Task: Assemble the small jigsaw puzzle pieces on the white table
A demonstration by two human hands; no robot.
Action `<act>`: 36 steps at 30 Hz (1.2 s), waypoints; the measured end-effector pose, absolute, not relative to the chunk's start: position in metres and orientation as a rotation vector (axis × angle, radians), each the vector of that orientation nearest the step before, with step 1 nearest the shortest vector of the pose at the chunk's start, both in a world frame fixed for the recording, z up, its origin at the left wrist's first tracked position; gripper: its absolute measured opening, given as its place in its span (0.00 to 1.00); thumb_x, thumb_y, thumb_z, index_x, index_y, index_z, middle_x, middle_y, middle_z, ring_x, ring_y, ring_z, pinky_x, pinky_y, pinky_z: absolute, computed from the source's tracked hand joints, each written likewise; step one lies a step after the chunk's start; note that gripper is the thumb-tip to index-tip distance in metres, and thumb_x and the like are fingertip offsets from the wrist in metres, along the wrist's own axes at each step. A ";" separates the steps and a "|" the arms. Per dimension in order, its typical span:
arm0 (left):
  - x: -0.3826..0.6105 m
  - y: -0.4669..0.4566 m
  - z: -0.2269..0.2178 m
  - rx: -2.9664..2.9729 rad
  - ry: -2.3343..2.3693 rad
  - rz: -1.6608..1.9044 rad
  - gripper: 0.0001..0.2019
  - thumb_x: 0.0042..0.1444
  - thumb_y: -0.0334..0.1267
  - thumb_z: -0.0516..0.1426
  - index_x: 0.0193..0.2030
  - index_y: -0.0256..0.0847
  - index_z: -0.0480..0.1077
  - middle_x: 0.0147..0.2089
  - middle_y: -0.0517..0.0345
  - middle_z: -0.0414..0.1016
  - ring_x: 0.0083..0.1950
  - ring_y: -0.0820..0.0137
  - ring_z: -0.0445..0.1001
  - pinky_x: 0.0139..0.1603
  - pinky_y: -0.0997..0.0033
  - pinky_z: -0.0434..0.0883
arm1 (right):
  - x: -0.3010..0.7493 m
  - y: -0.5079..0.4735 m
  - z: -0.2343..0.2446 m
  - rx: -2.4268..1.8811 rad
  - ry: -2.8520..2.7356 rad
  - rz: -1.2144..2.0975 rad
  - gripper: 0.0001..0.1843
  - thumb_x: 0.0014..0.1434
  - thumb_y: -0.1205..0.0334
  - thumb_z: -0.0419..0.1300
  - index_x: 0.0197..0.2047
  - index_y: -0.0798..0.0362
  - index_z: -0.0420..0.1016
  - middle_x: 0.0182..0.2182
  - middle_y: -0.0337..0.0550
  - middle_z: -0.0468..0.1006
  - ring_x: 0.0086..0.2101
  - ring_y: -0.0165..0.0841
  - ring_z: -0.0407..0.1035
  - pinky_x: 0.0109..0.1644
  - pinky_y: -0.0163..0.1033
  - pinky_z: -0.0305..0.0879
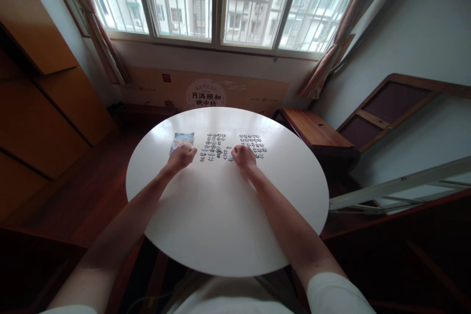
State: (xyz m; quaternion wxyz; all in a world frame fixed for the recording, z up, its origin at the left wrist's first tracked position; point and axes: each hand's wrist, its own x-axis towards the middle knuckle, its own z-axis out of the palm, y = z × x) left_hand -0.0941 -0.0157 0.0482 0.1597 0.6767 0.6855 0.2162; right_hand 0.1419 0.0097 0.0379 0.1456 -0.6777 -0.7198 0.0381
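Observation:
On the round white table [221, 216] lie several loose jigsaw pieces in two groups, a left group [212, 146] and a right group [253, 143]. A small colourful picture card [182, 141] lies to their left. My left hand [181, 156] rests on the table just below the card, fingers curled in. My right hand [243, 156] sits closed beside the right group, next to a single piece [230, 159] at its thumb side. What either fist holds, if anything, is hidden.
A wooden side table [312, 130] stands to the right of the table. Wooden cabinets [47, 108] line the left wall. A framed panel [390, 108] leans on the right wall. A barred window [221, 0] fills the back, with a cardboard box [206, 91] beneath it.

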 end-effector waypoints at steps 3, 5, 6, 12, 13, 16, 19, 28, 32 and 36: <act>-0.095 -0.015 0.049 1.891 1.942 0.680 0.22 0.55 0.43 0.46 0.13 0.41 0.66 0.18 0.54 0.70 0.26 0.66 0.69 0.30 0.69 0.61 | 0.142 0.009 0.039 -1.950 -2.073 0.113 0.17 0.64 0.62 0.50 0.40 0.54 0.81 0.36 0.53 0.81 0.39 0.39 0.75 0.40 0.36 0.66; -0.096 -0.016 0.050 1.871 1.939 0.722 0.22 0.55 0.42 0.45 0.13 0.41 0.66 0.17 0.55 0.70 0.26 0.66 0.70 0.31 0.69 0.62 | 0.142 0.009 0.039 -1.949 -2.071 0.113 0.17 0.64 0.62 0.50 0.40 0.54 0.81 0.36 0.53 0.81 0.39 0.39 0.75 0.40 0.36 0.66; -0.096 -0.017 0.051 1.857 1.940 0.736 0.23 0.55 0.42 0.45 0.12 0.41 0.66 0.17 0.55 0.70 0.26 0.66 0.70 0.31 0.69 0.62 | 0.142 0.009 0.039 -1.949 -2.069 0.114 0.17 0.64 0.62 0.50 0.41 0.54 0.81 0.36 0.53 0.81 0.39 0.38 0.75 0.40 0.36 0.66; -0.096 -0.020 0.055 1.813 1.970 0.763 0.23 0.55 0.41 0.45 0.10 0.42 0.64 0.17 0.56 0.71 0.27 0.67 0.72 0.32 0.69 0.64 | 0.142 0.010 0.038 -1.953 -2.064 0.113 0.17 0.64 0.62 0.50 0.41 0.54 0.81 0.36 0.53 0.81 0.39 0.38 0.75 0.40 0.35 0.65; -0.096 -0.020 0.055 1.814 1.972 0.753 0.23 0.54 0.41 0.45 0.10 0.42 0.64 0.17 0.56 0.71 0.27 0.67 0.71 0.32 0.69 0.64 | 0.142 0.010 0.038 -1.951 -2.064 0.110 0.17 0.64 0.62 0.50 0.41 0.54 0.81 0.36 0.52 0.81 0.39 0.38 0.75 0.40 0.35 0.65; -0.094 -0.020 0.056 1.816 1.965 0.743 0.22 0.54 0.41 0.46 0.10 0.42 0.64 0.16 0.56 0.70 0.27 0.66 0.71 0.31 0.70 0.63 | 0.142 0.010 0.038 -1.941 -2.071 0.107 0.17 0.64 0.62 0.50 0.40 0.53 0.81 0.36 0.52 0.81 0.39 0.38 0.75 0.40 0.36 0.65; -0.093 -0.020 0.054 1.787 2.000 0.805 0.21 0.54 0.42 0.47 0.12 0.41 0.65 0.18 0.56 0.71 0.27 0.66 0.71 0.30 0.69 0.62 | 0.143 0.010 0.037 -1.931 -2.068 0.094 0.16 0.63 0.62 0.50 0.40 0.53 0.81 0.35 0.51 0.81 0.38 0.38 0.75 0.39 0.35 0.65; -0.093 -0.017 0.047 1.843 2.057 0.962 0.16 0.52 0.44 0.51 0.17 0.40 0.66 0.22 0.58 0.71 0.27 0.69 0.68 0.27 0.71 0.57 | 0.143 0.012 0.034 -1.928 -2.068 0.088 0.17 0.63 0.62 0.50 0.41 0.54 0.80 0.36 0.52 0.81 0.38 0.38 0.75 0.39 0.35 0.65; -0.093 -0.015 0.045 1.797 2.061 0.984 0.13 0.51 0.45 0.53 0.23 0.40 0.70 0.24 0.58 0.72 0.29 0.69 0.70 0.28 0.72 0.59 | 0.143 0.011 0.035 -1.922 -2.066 0.093 0.16 0.63 0.62 0.50 0.41 0.54 0.80 0.36 0.51 0.81 0.38 0.38 0.75 0.39 0.35 0.65; -0.095 -0.013 0.041 1.820 1.995 0.945 0.11 0.50 0.43 0.55 0.35 0.42 0.75 0.26 0.59 0.73 0.31 0.66 0.73 0.32 0.71 0.63 | 0.143 0.011 0.035 -1.931 -2.067 0.100 0.16 0.63 0.62 0.51 0.41 0.53 0.80 0.36 0.51 0.81 0.39 0.38 0.75 0.40 0.35 0.65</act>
